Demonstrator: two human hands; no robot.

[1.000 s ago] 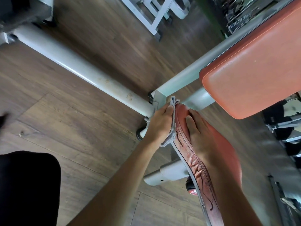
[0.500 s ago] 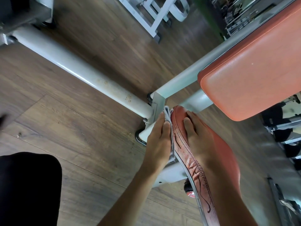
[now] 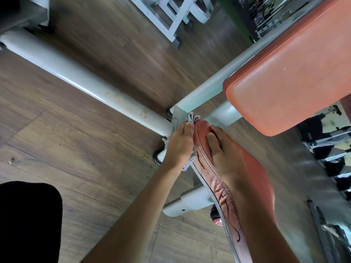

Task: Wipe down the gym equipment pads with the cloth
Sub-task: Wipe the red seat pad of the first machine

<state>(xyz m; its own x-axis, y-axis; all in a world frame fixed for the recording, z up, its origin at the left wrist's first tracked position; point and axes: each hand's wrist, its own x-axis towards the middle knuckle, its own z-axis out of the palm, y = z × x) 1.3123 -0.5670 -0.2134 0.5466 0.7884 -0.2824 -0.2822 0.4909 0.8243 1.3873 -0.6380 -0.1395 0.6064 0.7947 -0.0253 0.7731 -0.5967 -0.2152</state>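
Left hand (image 3: 179, 147): presses cloth (image 3: 191, 118) against pad (image 3: 254, 179) side edge.
Right hand (image 3: 226, 158): flat, fingers spread, on pad top.
Risk: cloth may snag cracked seam (image 3: 220, 185).

Wood-plank floor (image 3: 79, 149), pale metal frame tubes (image 3: 91, 82) resting on it.
Tubes meet at a bracket near centre; black feet touch the planks. A second white frame (image 3: 171, 19) stands farther off.

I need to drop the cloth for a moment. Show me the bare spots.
Bare floor lies left of the white frame tube. The big orange pad is bare. It is crowded at the frame joint, where the left hand, cloth and right hand meet.
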